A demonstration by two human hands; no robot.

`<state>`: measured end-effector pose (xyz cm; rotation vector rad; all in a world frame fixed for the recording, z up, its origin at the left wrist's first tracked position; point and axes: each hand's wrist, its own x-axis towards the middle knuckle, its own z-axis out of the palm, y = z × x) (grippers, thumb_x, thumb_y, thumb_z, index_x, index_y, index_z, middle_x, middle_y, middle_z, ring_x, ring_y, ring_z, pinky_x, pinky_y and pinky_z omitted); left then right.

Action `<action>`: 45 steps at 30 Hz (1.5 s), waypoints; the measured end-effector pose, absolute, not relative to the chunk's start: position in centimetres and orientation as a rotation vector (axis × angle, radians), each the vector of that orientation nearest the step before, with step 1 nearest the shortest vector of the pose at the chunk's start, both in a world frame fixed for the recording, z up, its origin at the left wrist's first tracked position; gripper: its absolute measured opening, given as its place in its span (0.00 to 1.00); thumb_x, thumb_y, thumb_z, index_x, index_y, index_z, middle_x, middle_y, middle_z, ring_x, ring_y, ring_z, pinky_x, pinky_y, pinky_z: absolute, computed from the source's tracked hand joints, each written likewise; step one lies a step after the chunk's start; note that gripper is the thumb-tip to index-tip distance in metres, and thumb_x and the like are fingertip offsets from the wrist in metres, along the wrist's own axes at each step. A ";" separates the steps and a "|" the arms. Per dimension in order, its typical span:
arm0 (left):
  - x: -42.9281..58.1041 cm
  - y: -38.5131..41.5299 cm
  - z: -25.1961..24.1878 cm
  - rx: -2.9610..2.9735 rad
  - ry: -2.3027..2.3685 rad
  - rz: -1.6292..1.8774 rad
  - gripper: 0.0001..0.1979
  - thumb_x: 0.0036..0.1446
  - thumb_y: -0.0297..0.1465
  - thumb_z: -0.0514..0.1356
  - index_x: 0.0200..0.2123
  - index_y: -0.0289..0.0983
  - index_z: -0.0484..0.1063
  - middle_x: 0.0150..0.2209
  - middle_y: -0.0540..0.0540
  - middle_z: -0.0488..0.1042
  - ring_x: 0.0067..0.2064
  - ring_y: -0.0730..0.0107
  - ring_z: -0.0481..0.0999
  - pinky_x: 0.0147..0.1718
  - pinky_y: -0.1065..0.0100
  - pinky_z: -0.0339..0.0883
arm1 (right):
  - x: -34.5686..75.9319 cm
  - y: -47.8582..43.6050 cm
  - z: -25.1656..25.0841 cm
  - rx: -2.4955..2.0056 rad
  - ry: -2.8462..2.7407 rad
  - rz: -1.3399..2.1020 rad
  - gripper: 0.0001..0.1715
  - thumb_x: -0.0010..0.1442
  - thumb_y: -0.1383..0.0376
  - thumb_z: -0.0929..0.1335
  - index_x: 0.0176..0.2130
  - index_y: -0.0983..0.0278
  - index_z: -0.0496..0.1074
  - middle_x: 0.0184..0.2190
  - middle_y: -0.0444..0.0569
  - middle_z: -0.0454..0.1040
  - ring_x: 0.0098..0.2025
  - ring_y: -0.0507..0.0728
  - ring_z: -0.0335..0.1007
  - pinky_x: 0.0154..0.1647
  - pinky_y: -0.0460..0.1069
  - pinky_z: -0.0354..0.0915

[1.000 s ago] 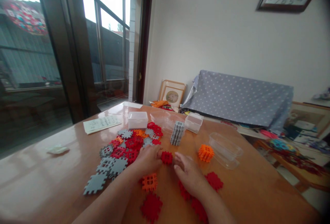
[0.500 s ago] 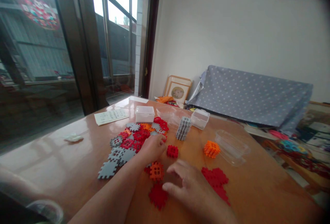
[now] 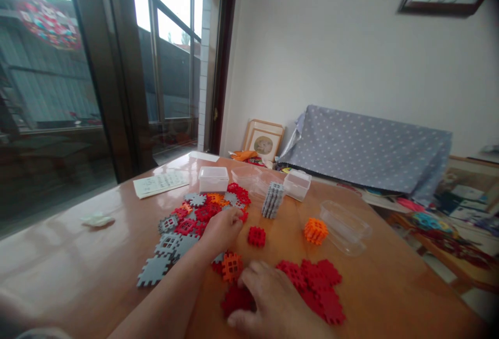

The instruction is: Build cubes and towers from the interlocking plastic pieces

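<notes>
My left hand (image 3: 223, 229) reaches over a pile of notched plastic building tiles (image 3: 186, 225) in red, grey and orange. Its fingers are curled together at the pile's right side, and whatever they pinch is hidden. Low in the view, my right hand (image 3: 271, 295) has its thumb and fingers around the edges of a dark red flat tile (image 3: 236, 300) on the table. Just above that tile lies an orange window tile (image 3: 232, 266). To the right of my right hand is a group of red tiles (image 3: 322, 287). A small red block of tiles (image 3: 256, 236) sits between the hands, further back.
A tall grey stack of tiles (image 3: 273, 200) and an orange stack (image 3: 315, 231) stand on the wooden table (image 3: 374, 287). Clear plastic boxes (image 3: 213, 179) and an open clear container (image 3: 345, 227) are behind. A written paper sheet (image 3: 159, 184) lies at the left.
My right hand has moved down and left onto the dark red tile. More red tiles show to its right. My left hand stays over the pile, fingers more closed. The view has shifted slightly.
</notes>
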<state>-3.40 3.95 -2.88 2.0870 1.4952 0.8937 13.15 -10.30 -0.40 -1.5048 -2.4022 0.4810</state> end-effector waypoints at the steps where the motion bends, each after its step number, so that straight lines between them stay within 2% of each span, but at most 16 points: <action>1: -3.4 3.9 -2.8 2.084 1.500 0.891 0.10 0.56 0.28 0.55 0.39 0.40 0.75 0.33 0.49 0.78 0.35 0.68 0.74 0.34 0.71 0.60 | 13.1 -10.2 -0.4 -1.518 -2.373 0.461 0.20 0.52 0.50 0.75 0.38 0.59 0.72 0.40 0.45 0.73 0.41 0.58 0.68 0.39 0.50 0.59; 5: -3.4 3.9 -2.9 2.080 1.502 0.890 0.09 0.56 0.29 0.56 0.38 0.39 0.75 0.32 0.49 0.77 0.34 0.68 0.73 0.32 0.71 0.59 | 12.2 -9.4 -0.9 -1.573 -2.257 0.378 0.17 0.57 0.50 0.72 0.37 0.59 0.71 0.40 0.46 0.73 0.44 0.60 0.68 0.42 0.51 0.60; 9: -3.4 4.1 -3.2 2.085 1.445 0.944 0.08 0.56 0.29 0.56 0.36 0.39 0.74 0.31 0.49 0.76 0.33 0.69 0.73 0.31 0.71 0.58 | 11.0 -8.5 -1.5 -1.576 -2.210 0.365 0.18 0.56 0.51 0.72 0.43 0.57 0.73 0.43 0.48 0.72 0.48 0.63 0.66 0.48 0.54 0.60; 13: -3.3 4.2 -3.4 2.045 1.431 0.969 0.08 0.56 0.30 0.56 0.37 0.39 0.74 0.31 0.50 0.76 0.31 0.70 0.72 0.30 0.71 0.56 | 10.4 -8.2 -1.9 -1.605 -2.194 0.394 0.18 0.56 0.54 0.73 0.46 0.57 0.74 0.43 0.49 0.72 0.49 0.62 0.66 0.49 0.53 0.60; 18: -2.9 3.8 -3.7 2.017 1.394 0.961 0.11 0.53 0.28 0.56 0.39 0.39 0.75 0.28 0.50 0.75 0.30 0.70 0.71 0.30 0.71 0.56 | 10.5 -8.1 -2.2 -1.613 -2.178 0.359 0.12 0.59 0.59 0.70 0.43 0.58 0.75 0.42 0.50 0.74 0.48 0.61 0.68 0.48 0.51 0.60; 23: -2.4 3.3 -3.8 1.992 1.273 0.980 0.11 0.53 0.27 0.56 0.38 0.37 0.76 0.28 0.50 0.75 0.31 0.70 0.71 0.29 0.72 0.56 | 11.0 -7.8 -2.4 -1.595 -2.179 0.293 0.06 0.61 0.64 0.67 0.39 0.60 0.74 0.37 0.49 0.77 0.42 0.59 0.72 0.42 0.49 0.59; 26: -2.1 3.1 -4.0 1.955 1.182 0.962 0.10 0.54 0.30 0.56 0.37 0.36 0.76 0.27 0.50 0.75 0.30 0.70 0.70 0.28 0.72 0.56 | 11.4 -7.7 -2.5 -1.593 -2.185 0.220 0.07 0.62 0.66 0.64 0.35 0.61 0.73 0.34 0.48 0.78 0.39 0.58 0.73 0.38 0.49 0.57; 31: -1.5 2.7 -3.8 1.835 1.069 0.928 0.10 0.53 0.32 0.57 0.36 0.35 0.76 0.27 0.51 0.73 0.28 0.72 0.68 0.26 0.72 0.56 | 11.8 -7.6 -2.6 -1.565 -2.177 0.143 0.09 0.62 0.70 0.63 0.34 0.61 0.72 0.33 0.47 0.78 0.37 0.56 0.73 0.36 0.49 0.56; 37: -1.2 2.1 -2.9 1.671 0.974 0.845 0.09 0.52 0.31 0.56 0.35 0.35 0.73 0.24 0.53 0.70 0.25 0.73 0.67 0.24 0.72 0.56 | 12.3 -7.0 -3.1 -1.529 -2.078 0.157 0.10 0.64 0.71 0.61 0.34 0.61 0.70 0.32 0.48 0.76 0.35 0.55 0.70 0.35 0.48 0.56; 41: -1.4 1.9 -2.1 1.662 0.947 0.878 0.07 0.53 0.31 0.56 0.31 0.35 0.73 0.27 0.51 0.72 0.30 0.71 0.70 0.31 0.71 0.61 | 12.8 -6.6 -3.4 -1.444 -1.928 0.324 0.13 0.67 0.68 0.58 0.35 0.62 0.69 0.32 0.48 0.75 0.34 0.55 0.69 0.35 0.47 0.57; 45: -1.6 1.4 -1.0 1.592 0.937 0.896 0.12 0.58 0.36 0.55 0.30 0.35 0.72 0.28 0.49 0.74 0.31 0.72 0.69 0.33 0.71 0.61 | 13.5 -6.1 -3.4 -1.377 -1.748 0.512 0.15 0.69 0.62 0.58 0.35 0.62 0.69 0.31 0.46 0.73 0.33 0.54 0.68 0.34 0.46 0.57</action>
